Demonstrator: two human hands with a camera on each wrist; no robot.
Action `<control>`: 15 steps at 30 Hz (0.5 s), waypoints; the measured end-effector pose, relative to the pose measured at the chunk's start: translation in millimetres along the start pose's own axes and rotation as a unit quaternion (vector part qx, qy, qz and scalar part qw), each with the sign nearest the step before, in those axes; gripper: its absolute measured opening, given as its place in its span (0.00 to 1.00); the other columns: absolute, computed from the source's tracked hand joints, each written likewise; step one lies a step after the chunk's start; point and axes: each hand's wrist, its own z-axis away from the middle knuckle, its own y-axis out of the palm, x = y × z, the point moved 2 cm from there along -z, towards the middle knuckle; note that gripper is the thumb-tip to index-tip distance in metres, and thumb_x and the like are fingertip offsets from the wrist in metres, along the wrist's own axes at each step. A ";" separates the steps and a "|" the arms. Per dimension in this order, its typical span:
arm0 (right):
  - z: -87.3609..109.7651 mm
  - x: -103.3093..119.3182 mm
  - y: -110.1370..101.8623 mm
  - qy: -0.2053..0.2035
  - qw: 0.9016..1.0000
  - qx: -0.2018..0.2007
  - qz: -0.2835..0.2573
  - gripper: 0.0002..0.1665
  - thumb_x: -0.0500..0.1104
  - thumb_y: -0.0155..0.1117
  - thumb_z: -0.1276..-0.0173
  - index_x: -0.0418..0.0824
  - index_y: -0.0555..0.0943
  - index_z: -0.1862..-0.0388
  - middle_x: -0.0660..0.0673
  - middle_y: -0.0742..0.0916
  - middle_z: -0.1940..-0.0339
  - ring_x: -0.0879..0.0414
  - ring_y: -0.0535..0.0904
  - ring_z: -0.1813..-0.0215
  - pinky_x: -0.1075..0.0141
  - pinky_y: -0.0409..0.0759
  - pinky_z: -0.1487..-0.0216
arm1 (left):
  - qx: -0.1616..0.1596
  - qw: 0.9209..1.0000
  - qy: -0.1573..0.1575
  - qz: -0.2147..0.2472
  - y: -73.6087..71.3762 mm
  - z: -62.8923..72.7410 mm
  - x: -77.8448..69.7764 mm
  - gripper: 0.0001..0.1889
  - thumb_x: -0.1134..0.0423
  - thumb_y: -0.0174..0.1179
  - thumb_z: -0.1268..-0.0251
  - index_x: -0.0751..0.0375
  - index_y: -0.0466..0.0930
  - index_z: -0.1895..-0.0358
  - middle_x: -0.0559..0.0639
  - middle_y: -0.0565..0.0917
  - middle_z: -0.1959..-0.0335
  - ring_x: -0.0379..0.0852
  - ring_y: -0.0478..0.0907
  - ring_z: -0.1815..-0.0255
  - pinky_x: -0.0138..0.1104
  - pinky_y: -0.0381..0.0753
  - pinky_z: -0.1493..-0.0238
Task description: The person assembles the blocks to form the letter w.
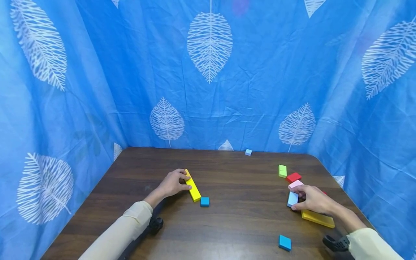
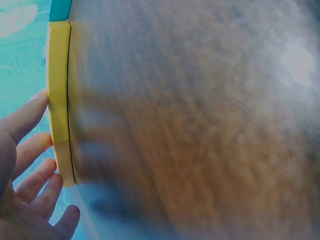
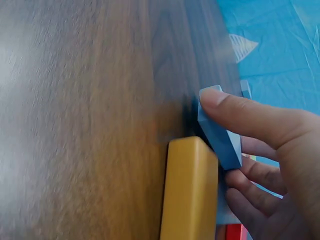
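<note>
- Your left hand touches the yellow block with relaxed fingers.
- Your right hand pinches the pale blue block; its contact with the table is hard to tell.
- Beside that hand lies an amber block.

A long, flat yellow block lies aslant on the left half of the worktop, its near end at the corner of a small teal block, its side touched by the left fingers. A short, rectangular light blue block is pinched at the right, between the right thumb and fingers, just beside an amber block.
</note>
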 end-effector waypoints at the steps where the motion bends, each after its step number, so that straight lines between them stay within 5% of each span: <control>1: -0.5 2.5 -0.3 -0.006 1.000 -0.003 0.002 0.48 0.54 0.86 0.47 0.26 0.79 0.36 0.45 0.84 0.54 0.50 0.77 0.55 0.58 0.81 0.55 | 0.000 1.000 0.000 -0.001 0.0 -0.5 0.3 0.22 0.63 0.77 0.40 0.66 0.88 0.44 0.58 0.79 0.38 0.56 0.76 0.42 0.43 0.83 0.44; 15: -34.4 51.4 4.6 -0.096 0.995 -0.017 -0.019 0.42 0.54 0.83 0.43 0.27 0.81 0.39 0.45 0.85 0.52 0.50 0.80 0.53 0.48 0.83 0.47 | 0.004 1.000 -0.013 0.003 0.4 -1.0 2.6 0.22 0.62 0.77 0.40 0.65 0.87 0.42 0.57 0.78 0.36 0.56 0.75 0.39 0.43 0.82 0.42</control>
